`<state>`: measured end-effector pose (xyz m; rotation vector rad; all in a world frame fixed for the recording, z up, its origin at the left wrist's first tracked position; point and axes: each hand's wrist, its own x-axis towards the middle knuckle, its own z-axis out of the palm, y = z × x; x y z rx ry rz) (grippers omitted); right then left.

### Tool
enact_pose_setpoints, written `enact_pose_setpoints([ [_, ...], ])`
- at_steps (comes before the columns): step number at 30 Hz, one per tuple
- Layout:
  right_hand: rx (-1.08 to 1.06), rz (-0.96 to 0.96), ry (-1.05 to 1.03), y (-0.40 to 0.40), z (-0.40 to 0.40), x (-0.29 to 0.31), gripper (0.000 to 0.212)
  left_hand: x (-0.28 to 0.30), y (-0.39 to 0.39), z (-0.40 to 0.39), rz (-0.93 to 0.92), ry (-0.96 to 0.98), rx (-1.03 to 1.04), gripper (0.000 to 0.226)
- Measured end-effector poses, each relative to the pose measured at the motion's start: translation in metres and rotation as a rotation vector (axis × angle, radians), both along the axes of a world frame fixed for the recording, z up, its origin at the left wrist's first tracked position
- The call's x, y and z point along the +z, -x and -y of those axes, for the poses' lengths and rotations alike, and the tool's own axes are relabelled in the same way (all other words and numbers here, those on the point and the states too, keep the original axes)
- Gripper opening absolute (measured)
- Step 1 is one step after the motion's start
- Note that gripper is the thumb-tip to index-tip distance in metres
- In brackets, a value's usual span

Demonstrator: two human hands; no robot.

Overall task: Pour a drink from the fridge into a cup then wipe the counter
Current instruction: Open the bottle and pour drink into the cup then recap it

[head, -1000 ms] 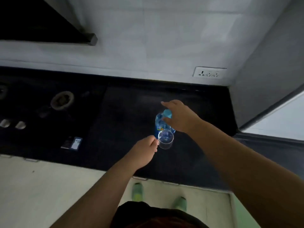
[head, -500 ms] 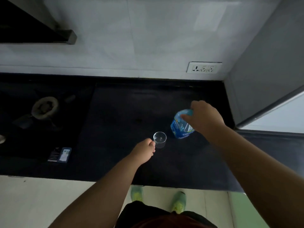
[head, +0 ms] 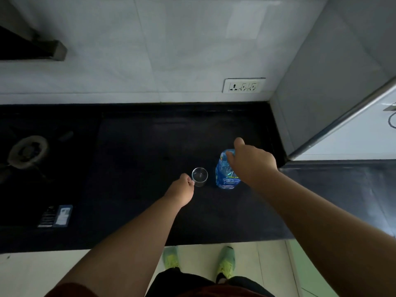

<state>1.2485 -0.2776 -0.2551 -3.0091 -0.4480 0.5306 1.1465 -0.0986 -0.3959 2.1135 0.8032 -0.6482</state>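
Cup [head: 199, 176] first: from my remote seat I see it clear and upright on the black counter [head: 132, 211], in the middle stretch of the worktop and somewhat nearer the front edge than the back wall. Nearest me, below the front edge, are two green shoes [head: 226, 262] on pale floor. Moving up, my left hand [head: 181, 189] sits at the cup's near-left side, fingers curled with the tips against the glass, so I read it as a pinch hold steadying the cup. Just to the right, apart from the cup by a narrow gap, the blue-labelled bottle [head: 226, 174] stands on the counter toward the right end; my right hand [head: 251, 162] covers its top, fingers curled down around the neck, thumb lifted clear. Whether the cap is on I cannot tell, since the hand hides it. At the front-left of the counter lies a small dark packet [head: 55, 216]; farther left sits a stove burner [head: 27, 151]. At the back wall is a white socket plate [head: 243, 85], and the grey fridge side [head: 334, 82] rises at the right end. My judgement: the drink is out and beside the cup, the cup looks empty or near it, so pouring is undone or unclear, and wiping remains; no cloth is visible.
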Motion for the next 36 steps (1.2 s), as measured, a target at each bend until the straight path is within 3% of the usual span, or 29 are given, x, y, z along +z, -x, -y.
enact_pose_setpoints([
  [4,0.008,-0.025,-0.032,0.005,0.002,0.004,0.026,0.021,0.008,-0.002,-0.033,-0.042,-0.063,0.049],
  [6,0.031,-0.021,-0.053,0.013,0.004,0.005,0.028,0.032,0.015,-0.004,-0.025,-0.035,-0.101,0.046],
  [10,0.006,-0.036,-0.156,0.033,0.011,0.003,0.024,0.061,0.024,-0.006,0.081,0.019,-0.144,0.044],
  [14,-0.058,-0.012,-0.283,0.042,0.011,0.015,0.024,0.098,0.025,-0.001,0.21,0.063,-0.186,0.06],
  [20,0.25,0.083,-0.458,0.054,0.006,0.116,0.011,0.174,0.024,0.014,0.543,0.178,-0.297,0.086],
  [23,0.423,0.093,-0.53,0.062,0.013,0.176,0.007,0.218,0.025,0.017,0.694,0.281,-0.275,0.087],
  [25,0.43,0.126,-0.636,0.062,0.018,0.204,0.007,0.243,0.026,0.019,0.813,0.286,-0.202,0.084],
  [29,0.298,0.257,-0.772,0.059,0.024,0.242,0.008,0.29,0.029,0.023,1.042,0.107,-0.151,0.079],
  [32,0.167,0.375,-0.658,0.061,0.024,0.265,0.021,0.319,0.032,0.025,1.144,-0.1,-0.19,0.072],
  [36,-0.006,0.597,-0.395,0.061,0.02,0.29,0.055,0.342,0.041,0.026,1.179,-0.279,-0.174,0.076],
])
